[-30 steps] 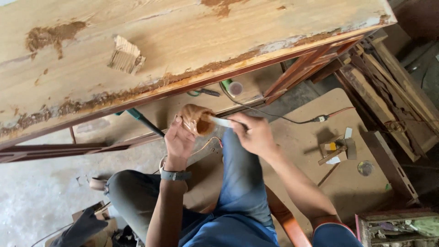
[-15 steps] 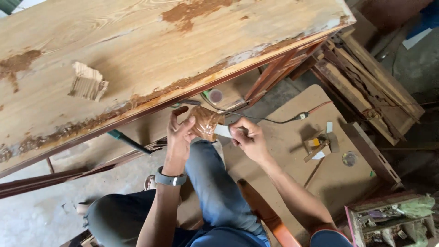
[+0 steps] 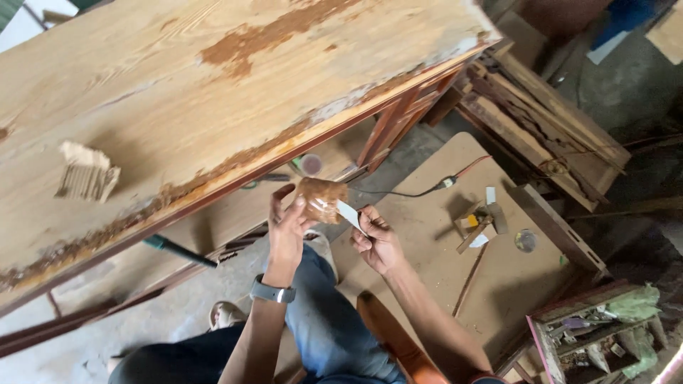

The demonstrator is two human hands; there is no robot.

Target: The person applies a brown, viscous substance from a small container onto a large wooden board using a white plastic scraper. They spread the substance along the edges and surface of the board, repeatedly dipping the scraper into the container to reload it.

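Between the two hands, a small brown-smeared container [image 3: 321, 199] sits pinched in the left hand [image 3: 288, 227], fingers wrapped round its side and tipped toward the right hand [image 3: 376, 242], which grips a thin pale blade [image 3: 348, 213] whose tip meets the container's mouth. Tilted so, the paste could drip onto the blue trouser leg [image 3: 320, 313] just below. Just above the grip juts the worn wooden tabletop edge [image 3: 235, 167], close enough to knock a knuckle. Rightward lies open board [image 3: 441, 270]; a black cord [image 3: 405, 192] trails beside it.
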